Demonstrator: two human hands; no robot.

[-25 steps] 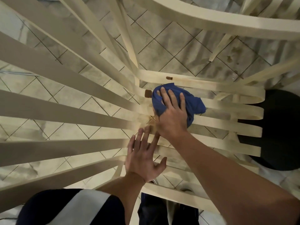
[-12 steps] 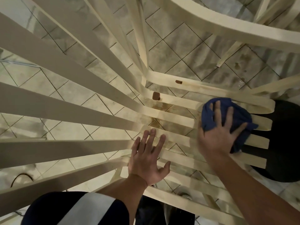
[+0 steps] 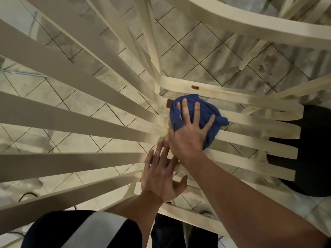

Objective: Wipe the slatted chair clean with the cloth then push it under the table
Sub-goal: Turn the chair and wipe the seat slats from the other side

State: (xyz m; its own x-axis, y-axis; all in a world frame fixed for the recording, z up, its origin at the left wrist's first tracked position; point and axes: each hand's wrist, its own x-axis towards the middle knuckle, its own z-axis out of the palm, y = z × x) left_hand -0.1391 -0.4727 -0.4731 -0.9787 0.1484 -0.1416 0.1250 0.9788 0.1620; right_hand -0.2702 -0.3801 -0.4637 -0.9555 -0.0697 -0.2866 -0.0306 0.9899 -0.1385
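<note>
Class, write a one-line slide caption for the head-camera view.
The right hand presses a blue cloth onto the slatted chair seat while the left hand rests flat on nearby slats.

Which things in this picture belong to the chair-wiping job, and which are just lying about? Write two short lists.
Part of the job:
- chair
- cloth
- right hand, pressing the cloth on the slats
- left hand, resting flat on the chair

Just lying about:
- black round thing on the floor under the chair
- tiled floor

One slatted chair (image 3: 71, 113), one blue cloth (image 3: 206, 108), two hands: left hand (image 3: 161, 179), right hand (image 3: 188, 138)
</note>
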